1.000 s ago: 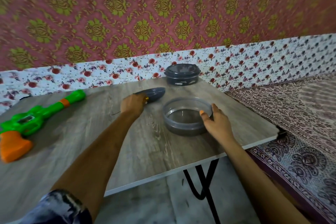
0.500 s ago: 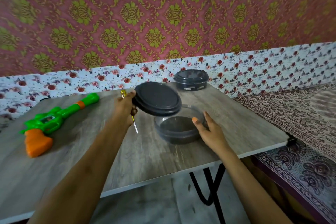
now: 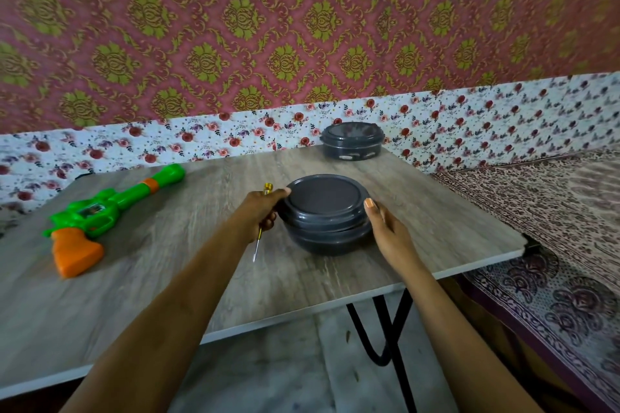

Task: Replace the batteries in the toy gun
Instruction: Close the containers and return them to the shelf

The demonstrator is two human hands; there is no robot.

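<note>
Seating the lid [image 3: 323, 199] on the near tub [image 3: 327, 240] is the step I judge to be in hand, closing it up before any work on the gun. The left hand [image 3: 258, 216] grips a screwdriver [image 3: 267, 188], yellow cap up and tip down toward the table [image 3: 167, 278], with its thumb laid on the lid's left rim. The right hand [image 3: 391, 235] lies flat and relaxed against the tub's right side, thumb tip on the lid's edge, holding nothing. The lid looks level, but I cannot tell whether it is snapped home.

The toy gun [image 3: 100, 211], green with an orange grip, lies well apart at the left of the table, muzzle pointing far-right, with neither hand on it. A second tub [image 3: 350, 141], lidded, sits at the far edge.

Next, by my reading, both hands leave the tub, the right steadies the gun and the screwdriver goes to the battery cover's screw. I cannot see which face carries it.

I can read no brand or writing. A small panel on the gun's body is blurred, and pale marks on the far tub's wall are illegible.
</note>
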